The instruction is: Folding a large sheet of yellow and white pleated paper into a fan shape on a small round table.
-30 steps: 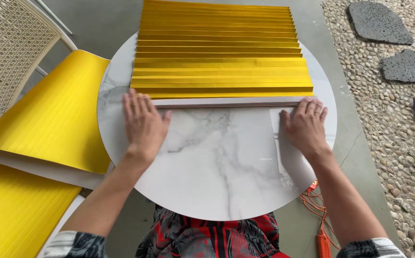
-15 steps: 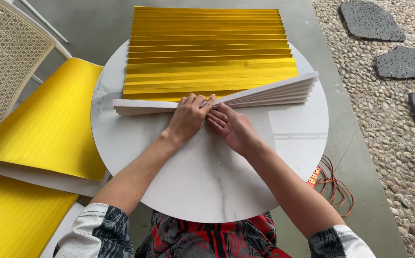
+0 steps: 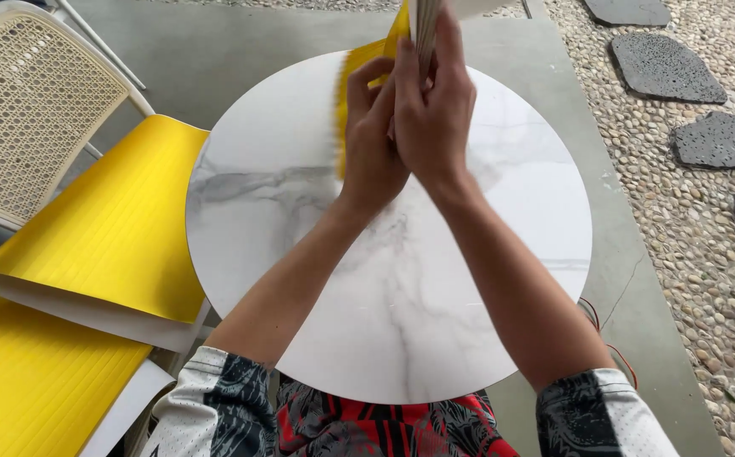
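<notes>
Head cam: both hands clamp a folded yellow paper stack (image 3: 410,25) upright above the round marble table (image 3: 300,254)

L hand (image 3: 372,140) & R hand (image 3: 431,106) press together over the table's far half, fingers closed on the pleated stack, which runs up out of view; its yellow edge is blurred beside the L hand. Left of the table, touching its rim, a curved yellow sheet (image 3: 105,228) lies; a wicker chair (image 3: 29,110) stands beyond that sheet. Right of the table, pebble ground w/ dark stepping stones (image 3: 663,63)
</notes>
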